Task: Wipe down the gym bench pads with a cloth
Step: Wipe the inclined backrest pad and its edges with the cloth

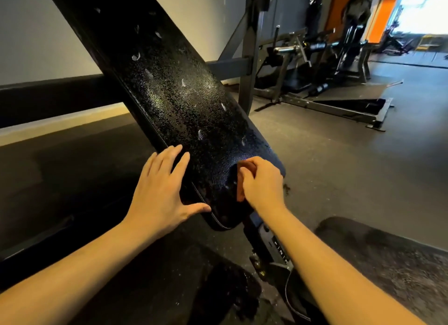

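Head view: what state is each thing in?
pad: inclined, speckled with droplets.
cloth: bunched, pressed on the pad's lower end.
left hand: open, flat on the pad's edge.
right hand: grips the cloth.

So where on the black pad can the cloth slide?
The long wet stretch of the back pad above both hands is free. The bottom end is crowded: left hand lies flat, right hand grips the cloth.

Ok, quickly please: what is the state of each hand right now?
Left hand: open, fingers straight, resting on the backrest pad edge.
Right hand: closed around a brown cloth on the same pad.
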`<action>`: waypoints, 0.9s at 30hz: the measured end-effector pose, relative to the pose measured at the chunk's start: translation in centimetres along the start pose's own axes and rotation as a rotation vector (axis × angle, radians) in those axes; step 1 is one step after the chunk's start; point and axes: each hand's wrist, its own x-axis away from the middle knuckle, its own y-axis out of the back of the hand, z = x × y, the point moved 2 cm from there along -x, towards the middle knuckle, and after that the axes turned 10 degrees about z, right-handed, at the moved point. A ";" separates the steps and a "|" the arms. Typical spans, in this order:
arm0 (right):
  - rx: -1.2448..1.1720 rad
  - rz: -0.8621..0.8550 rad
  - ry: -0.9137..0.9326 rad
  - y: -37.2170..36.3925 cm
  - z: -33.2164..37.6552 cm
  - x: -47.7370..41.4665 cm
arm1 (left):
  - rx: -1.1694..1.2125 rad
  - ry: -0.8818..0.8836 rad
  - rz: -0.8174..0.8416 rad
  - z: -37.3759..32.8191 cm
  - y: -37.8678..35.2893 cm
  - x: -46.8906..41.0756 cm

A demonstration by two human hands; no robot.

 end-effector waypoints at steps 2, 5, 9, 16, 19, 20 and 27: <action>0.031 0.063 0.248 -1.7 2.3 3.5 | 0.008 -0.012 -0.020 0.1 -0.4 -0.2; 0.189 0.117 0.444 -1.5 0.9 5.6 | 0.003 -0.035 -0.049 0.2 -0.7 -0.3; 0.276 -0.044 0.050 1.2 -5.1 -1.8 | 0.013 -0.045 -0.078 0.2 -1.0 -0.4; 0.180 0.027 0.294 -1.9 1.3 2.9 | -0.019 -0.042 -0.074 0.6 -1.2 -0.6; 0.282 0.156 0.520 -0.6 -1.3 5.2 | -0.015 -0.014 -0.071 0.7 -1.0 -0.7; 0.332 0.101 0.445 0.3 -3.1 3.2 | -0.003 -0.008 -0.073 0.7 -1.0 -0.7; 0.234 -0.163 0.004 0.2 -2.4 -5.6 | 0.007 -0.023 -0.073 0.7 -1.3 -0.9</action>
